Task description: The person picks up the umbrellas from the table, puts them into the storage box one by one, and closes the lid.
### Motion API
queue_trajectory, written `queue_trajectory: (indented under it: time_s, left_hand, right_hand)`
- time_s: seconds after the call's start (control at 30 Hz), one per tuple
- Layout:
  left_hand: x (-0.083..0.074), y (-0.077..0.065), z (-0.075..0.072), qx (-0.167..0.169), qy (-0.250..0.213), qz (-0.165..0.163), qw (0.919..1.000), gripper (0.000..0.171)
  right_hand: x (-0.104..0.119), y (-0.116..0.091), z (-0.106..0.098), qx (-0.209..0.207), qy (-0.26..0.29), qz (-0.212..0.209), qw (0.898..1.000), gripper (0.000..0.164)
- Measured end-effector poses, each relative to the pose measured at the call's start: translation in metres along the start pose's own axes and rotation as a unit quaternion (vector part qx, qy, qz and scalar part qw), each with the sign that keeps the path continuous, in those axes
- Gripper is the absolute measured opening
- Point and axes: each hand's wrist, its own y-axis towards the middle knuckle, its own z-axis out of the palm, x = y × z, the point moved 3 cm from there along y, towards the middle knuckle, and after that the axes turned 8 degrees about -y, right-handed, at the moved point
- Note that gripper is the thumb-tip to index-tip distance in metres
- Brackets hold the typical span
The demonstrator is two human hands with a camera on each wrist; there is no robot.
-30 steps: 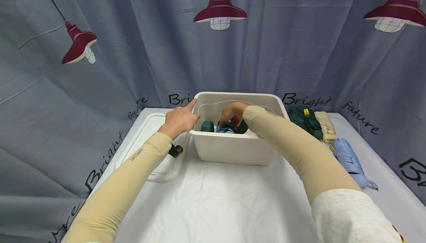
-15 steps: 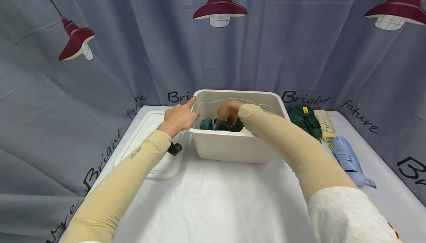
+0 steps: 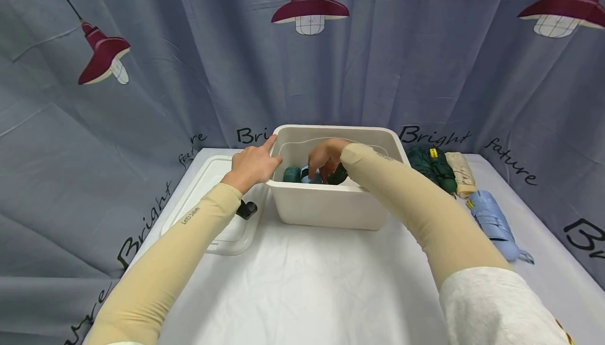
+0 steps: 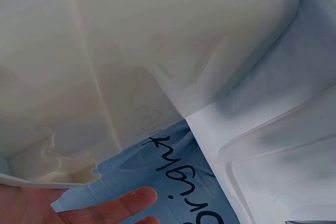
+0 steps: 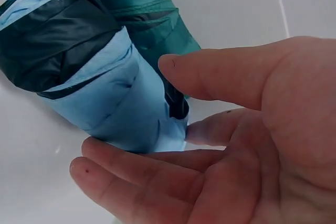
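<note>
My left hand [image 3: 253,166] rests at the left rim of a white plastic box [image 3: 331,206]. Its fingers [image 4: 118,206] stretch out straight past the wall. Inside the box is my right hand [image 3: 325,157], its thumb and fingers spread around one end of a light blue folded umbrella [image 5: 126,108] with black fabric at its other end. The fingers touch the underside, while the thumb overlaps a teal folded umbrella [image 5: 149,27] lying alongside. In the head view, another green rolled end [image 3: 291,174] shows at the left and a dark rolled end [image 3: 337,175] right of the hand.
The box's white lid [image 3: 238,234] lies flat to its left. On the right side of the white-covered table [image 3: 302,282] are a dark green bundle [image 3: 432,169], a beige bundle [image 3: 460,173] and a blue folded umbrella [image 3: 495,221]. A grey-blue curtain [image 3: 378,72] hangs behind.
My right hand has shifted slightly left inside the box, and more of the light blue umbrella shows beside it. The head view has tilted a little. My left hand keeps its place at the rim.
</note>
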Motion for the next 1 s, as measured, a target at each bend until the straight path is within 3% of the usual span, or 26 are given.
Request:
queue_trajectory:
  time_s: [0.23,0.37,0.6,0.83,1.0]
  left_hand:
    - [0.000,0.001,-0.002,-0.006,0.000,0.003,1.0000,0.069]
    - [0.001,0.002,-0.001,-0.004,0.001,0.002,1.0000,0.069]
    - [0.000,0.000,0.001,0.002,0.000,-0.001,1.0000,0.069]
    - [-0.001,-0.001,0.001,0.004,0.000,-0.002,1.0000,0.069]
    - [-0.001,0.000,0.001,0.004,-0.001,-0.003,1.0000,0.069]
  right_hand:
    - [-0.001,-0.009,-0.005,-0.011,-0.050,0.004,0.999,0.037]
    - [-0.001,-0.012,-0.004,-0.011,-0.054,0.009,0.998,0.038]
    - [-0.001,-0.012,0.002,-0.007,-0.018,0.007,1.000,0.033]
    - [-0.004,-0.009,0.004,0.017,0.036,-0.002,0.999,0.055]
    - [-0.006,-0.012,0.002,0.008,0.022,0.002,1.000,0.068]
